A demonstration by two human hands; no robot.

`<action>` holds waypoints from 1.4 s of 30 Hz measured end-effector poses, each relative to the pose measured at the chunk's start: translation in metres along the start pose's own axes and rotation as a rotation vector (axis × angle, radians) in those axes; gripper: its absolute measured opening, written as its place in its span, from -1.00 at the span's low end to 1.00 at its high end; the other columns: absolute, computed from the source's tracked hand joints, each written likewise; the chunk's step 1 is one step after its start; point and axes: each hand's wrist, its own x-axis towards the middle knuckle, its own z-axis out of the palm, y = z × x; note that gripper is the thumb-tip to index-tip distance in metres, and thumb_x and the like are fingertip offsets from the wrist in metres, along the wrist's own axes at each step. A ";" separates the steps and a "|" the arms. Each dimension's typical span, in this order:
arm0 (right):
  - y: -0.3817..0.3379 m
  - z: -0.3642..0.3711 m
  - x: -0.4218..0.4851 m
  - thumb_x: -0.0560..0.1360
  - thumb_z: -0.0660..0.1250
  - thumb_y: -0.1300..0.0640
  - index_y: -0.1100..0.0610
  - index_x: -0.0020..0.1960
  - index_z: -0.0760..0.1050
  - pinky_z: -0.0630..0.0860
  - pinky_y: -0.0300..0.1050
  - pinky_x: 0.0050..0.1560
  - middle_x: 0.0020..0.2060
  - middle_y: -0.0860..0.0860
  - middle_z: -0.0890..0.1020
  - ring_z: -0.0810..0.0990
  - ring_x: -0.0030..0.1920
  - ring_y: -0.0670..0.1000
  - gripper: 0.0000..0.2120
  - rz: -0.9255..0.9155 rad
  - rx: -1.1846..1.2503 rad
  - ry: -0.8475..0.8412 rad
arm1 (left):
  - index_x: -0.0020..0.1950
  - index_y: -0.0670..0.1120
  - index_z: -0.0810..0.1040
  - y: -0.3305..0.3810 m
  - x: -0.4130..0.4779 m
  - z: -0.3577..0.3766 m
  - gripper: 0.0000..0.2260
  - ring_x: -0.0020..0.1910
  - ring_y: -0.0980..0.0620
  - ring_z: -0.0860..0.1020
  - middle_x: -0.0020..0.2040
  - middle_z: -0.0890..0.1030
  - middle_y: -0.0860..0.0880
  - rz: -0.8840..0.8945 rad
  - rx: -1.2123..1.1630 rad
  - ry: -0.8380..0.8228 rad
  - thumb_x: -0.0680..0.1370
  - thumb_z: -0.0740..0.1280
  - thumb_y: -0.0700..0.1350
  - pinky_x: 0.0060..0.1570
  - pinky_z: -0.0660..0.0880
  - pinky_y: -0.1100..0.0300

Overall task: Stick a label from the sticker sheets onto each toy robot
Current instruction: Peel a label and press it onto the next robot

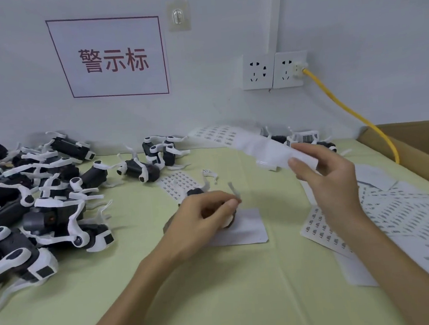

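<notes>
Two hands at work: left hand [207,214] curls around a toy robot [195,191] on the table [219,291]; right hand [323,176] pinches a sticker sheet [258,145] raised beyond and rightward, stretching far-left

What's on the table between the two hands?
In the head view, a blank white sheet lies between the left hand and the right hand; the rest of the table is bare.
</notes>
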 end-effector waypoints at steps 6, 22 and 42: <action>-0.005 0.005 -0.007 0.45 0.51 0.36 -0.02 0.08 0.66 0.55 -0.29 0.03 0.02 -0.09 0.72 0.66 0.10 -0.08 -0.66 -0.116 0.030 -0.244 | -0.16 -0.16 0.59 0.014 0.007 0.000 -0.68 -0.42 -0.01 0.45 -0.35 0.52 -0.11 -0.153 -0.531 0.317 0.53 0.49 0.09 -0.23 0.43 0.12; -0.017 0.027 -0.032 0.47 0.47 0.17 0.11 0.14 0.67 0.38 -0.34 0.30 0.23 -0.01 0.57 0.53 0.29 -0.15 -0.75 -0.562 -0.299 -0.317 | 0.02 -0.25 0.64 0.015 0.003 0.004 -0.86 -0.27 -0.05 0.56 -0.15 0.61 -0.21 -0.126 -0.389 0.148 0.62 0.42 -0.16 -0.16 0.48 0.06; -0.018 0.029 -0.034 0.43 0.51 0.20 0.15 -0.17 0.70 0.50 0.02 -0.10 -0.29 -0.06 0.62 0.53 -0.27 -0.08 -0.98 -0.660 -0.326 -0.233 | -0.04 -0.29 0.63 0.028 -0.005 0.016 -0.73 -0.24 -0.15 0.50 -0.18 0.57 -0.36 0.146 -0.142 0.156 0.58 0.29 -0.08 -0.22 0.44 -0.06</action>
